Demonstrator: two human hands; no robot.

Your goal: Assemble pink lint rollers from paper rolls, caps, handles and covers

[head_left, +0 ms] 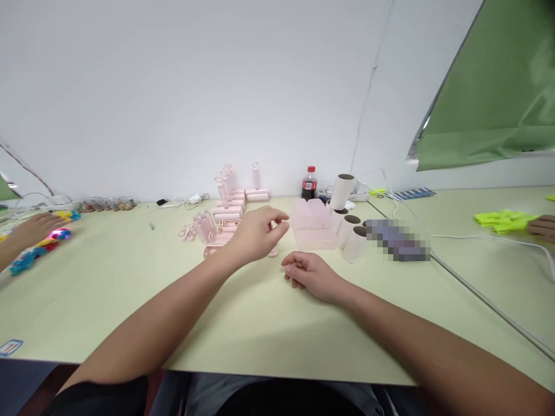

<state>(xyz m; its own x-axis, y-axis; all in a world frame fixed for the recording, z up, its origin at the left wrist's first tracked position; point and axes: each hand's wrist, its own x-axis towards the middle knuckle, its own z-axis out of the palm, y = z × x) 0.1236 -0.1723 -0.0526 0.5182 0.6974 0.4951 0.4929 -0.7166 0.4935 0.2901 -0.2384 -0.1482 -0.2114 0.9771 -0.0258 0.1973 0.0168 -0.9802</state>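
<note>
My left hand (261,232) hangs over the table between the pink items and the pink box, its thumb and fingers apart with nothing visible between them. Lower and to the right, my right hand (310,274) is near the tabletop in front of the box, fingers curled together; whether they hold something is hidden. The translucent pink box (314,237) stands just beyond both hands. Pink cylinders with loops (223,190) stand upright at the back left, above pink flat-lying pieces (228,214). Small pink loops (187,232) lie at the left of the group.
White tubes (355,245) stand right of the box, one stacked higher. A cola bottle (309,184) is behind it. A blurred-out object (399,240) and cables lie farther right. Other people's hands (37,228) (541,226) handle colourful items left and touch yellow pieces (505,221) right.
</note>
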